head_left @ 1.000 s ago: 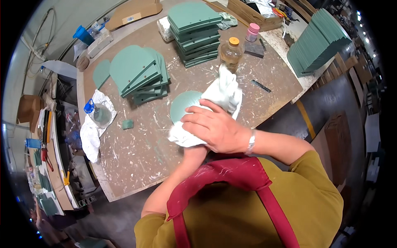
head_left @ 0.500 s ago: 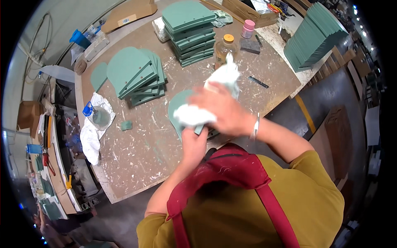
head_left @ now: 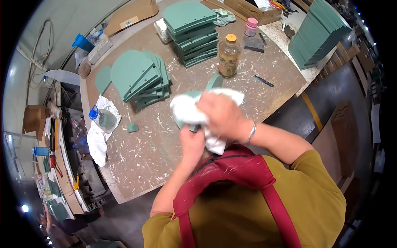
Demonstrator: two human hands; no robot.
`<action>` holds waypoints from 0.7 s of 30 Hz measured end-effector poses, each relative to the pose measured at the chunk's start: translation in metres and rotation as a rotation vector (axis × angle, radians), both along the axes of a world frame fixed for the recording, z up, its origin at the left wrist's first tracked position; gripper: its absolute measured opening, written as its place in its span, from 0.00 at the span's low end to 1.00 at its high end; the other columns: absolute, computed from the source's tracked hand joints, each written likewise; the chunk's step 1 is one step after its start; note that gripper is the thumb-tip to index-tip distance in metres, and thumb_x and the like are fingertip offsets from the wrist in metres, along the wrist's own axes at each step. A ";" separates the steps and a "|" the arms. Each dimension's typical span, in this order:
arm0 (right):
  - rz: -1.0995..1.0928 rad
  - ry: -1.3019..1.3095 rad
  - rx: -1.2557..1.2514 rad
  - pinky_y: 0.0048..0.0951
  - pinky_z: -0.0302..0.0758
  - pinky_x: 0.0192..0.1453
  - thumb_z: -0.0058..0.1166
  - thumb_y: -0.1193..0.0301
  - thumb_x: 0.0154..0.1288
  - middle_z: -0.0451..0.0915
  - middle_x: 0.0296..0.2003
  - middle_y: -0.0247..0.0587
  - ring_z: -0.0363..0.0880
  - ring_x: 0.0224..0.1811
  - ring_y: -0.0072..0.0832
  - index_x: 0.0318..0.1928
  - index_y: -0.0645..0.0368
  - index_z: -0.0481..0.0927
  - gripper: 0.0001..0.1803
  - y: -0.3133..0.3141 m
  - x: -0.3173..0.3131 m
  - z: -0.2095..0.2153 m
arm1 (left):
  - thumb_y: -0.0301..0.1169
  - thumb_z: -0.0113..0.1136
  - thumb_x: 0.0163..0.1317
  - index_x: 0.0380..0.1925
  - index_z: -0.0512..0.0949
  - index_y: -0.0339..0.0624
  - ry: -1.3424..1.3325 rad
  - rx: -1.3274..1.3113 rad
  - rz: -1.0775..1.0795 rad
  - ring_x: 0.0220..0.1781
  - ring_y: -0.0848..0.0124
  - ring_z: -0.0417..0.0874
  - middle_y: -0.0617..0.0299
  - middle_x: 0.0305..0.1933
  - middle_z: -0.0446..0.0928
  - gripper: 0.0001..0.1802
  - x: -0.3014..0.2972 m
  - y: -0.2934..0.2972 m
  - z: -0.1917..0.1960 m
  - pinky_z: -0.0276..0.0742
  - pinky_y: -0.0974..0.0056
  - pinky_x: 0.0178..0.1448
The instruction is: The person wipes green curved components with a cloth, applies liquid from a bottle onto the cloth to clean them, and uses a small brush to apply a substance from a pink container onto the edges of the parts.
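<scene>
My right hand (head_left: pixel 225 115), a bit blurred, is closed on a crumpled white cloth (head_left: pixel 185 110) and presses it over a green board. Most of that green board (head_left: pixel 192 94) is hidden under the cloth; only parts of its rim show. Low at its near edge, my left hand (head_left: pixel 192 142) grips the board between thumb and fingers. Just beyond the cloth a small rounded green piece (head_left: pixel 214 82) sticks up; whether it belongs to the same board I cannot tell. A clear bottle with an orange cap (head_left: pixel 229 58) stands past my right hand.
Green boards with rounded ends lie in a fanned stack (head_left: pixel 133 74) at left and a taller stack (head_left: pixel 191 18) at the back. More stand in a row (head_left: pixel 316 37) far right. A blue-capped bottle (head_left: pixel 105 120) rests on a white rag (head_left: pixel 97 144). A dark knife-like tool (head_left: pixel 263 81) lies at right.
My right hand has swept the white cloth across the board; its loose end now hangs toward me instead of pointing away. The orange-capped bottle is uncovered. My left hand keeps its grip.
</scene>
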State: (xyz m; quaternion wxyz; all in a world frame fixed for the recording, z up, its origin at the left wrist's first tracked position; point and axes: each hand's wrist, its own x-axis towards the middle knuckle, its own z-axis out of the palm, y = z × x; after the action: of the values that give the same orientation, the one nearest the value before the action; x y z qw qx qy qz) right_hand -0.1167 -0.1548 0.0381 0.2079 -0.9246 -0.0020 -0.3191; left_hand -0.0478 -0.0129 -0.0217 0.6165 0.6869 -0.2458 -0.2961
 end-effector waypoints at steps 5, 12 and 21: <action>-0.109 0.071 0.005 0.40 0.74 0.30 0.57 0.69 0.55 0.72 0.31 0.44 0.77 0.30 0.44 0.35 0.58 0.71 0.11 -0.018 0.013 0.015 | 0.22 0.56 0.63 0.49 0.74 0.29 -0.076 -0.075 0.101 0.47 0.68 0.79 0.54 0.46 0.79 0.15 -0.010 -0.010 0.018 0.73 0.65 0.54; -0.153 0.128 0.066 0.44 0.74 0.36 0.56 0.72 0.55 0.73 0.34 0.46 0.77 0.36 0.48 0.38 0.59 0.71 0.11 -0.028 0.008 0.012 | 0.24 0.58 0.63 0.57 0.72 0.30 -0.046 -0.106 0.065 0.48 0.75 0.76 0.56 0.48 0.80 0.22 -0.011 -0.011 0.016 0.73 0.69 0.54; 0.024 -0.002 0.131 0.42 0.75 0.33 0.53 0.72 0.55 0.74 0.31 0.45 0.79 0.30 0.44 0.38 0.57 0.71 0.10 0.009 0.028 -0.002 | 0.25 0.60 0.61 0.53 0.73 0.34 0.115 -0.139 0.094 0.49 0.71 0.78 0.61 0.45 0.79 0.19 0.014 -0.005 0.001 0.71 0.66 0.57</action>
State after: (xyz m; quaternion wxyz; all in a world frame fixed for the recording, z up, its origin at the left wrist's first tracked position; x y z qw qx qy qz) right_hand -0.0882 -0.1461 0.0364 0.2720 -0.9086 0.0074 -0.3169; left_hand -0.0341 -0.0176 -0.0206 0.6890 0.6350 -0.1976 -0.2881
